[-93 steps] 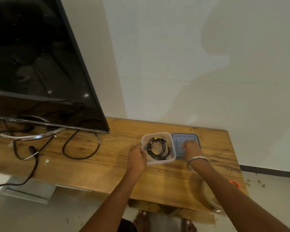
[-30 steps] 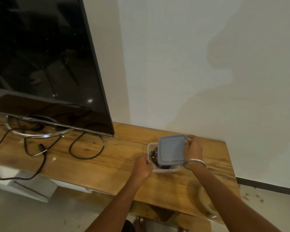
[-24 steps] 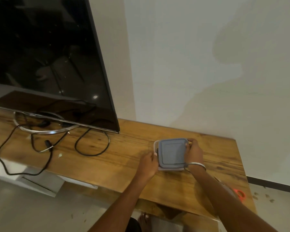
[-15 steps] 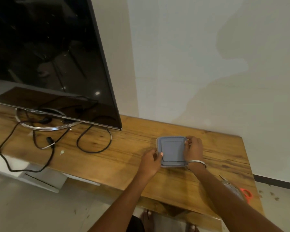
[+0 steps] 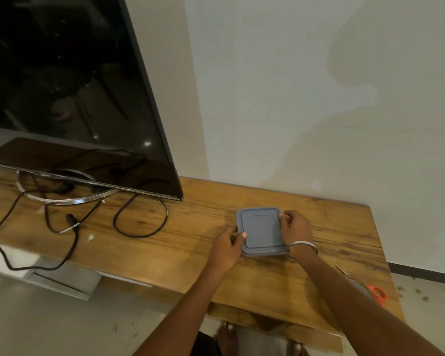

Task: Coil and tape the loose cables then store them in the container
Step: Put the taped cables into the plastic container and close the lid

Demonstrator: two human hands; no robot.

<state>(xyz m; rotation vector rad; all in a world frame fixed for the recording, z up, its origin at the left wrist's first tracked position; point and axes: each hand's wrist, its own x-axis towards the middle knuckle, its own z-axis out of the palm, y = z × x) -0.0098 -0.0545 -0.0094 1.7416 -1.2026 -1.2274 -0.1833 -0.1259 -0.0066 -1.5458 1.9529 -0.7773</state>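
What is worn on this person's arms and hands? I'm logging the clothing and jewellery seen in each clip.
Both forearms are bare, with no sleeves in view and no gloves. The right hand has a thin, plain silver-coloured metal bangle around its wrist. The left hand and its wrist show no jewellery. No rings or watch can be made out on either hand.

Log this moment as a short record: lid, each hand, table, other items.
lid: blue-grey lid sits on top of the container, hiding it
left hand: left hand grips the lid's left edge, thumb on top
right hand: right hand grips the lid's right edge
table: wooden table
other items: television; black cable loose; orange scissors
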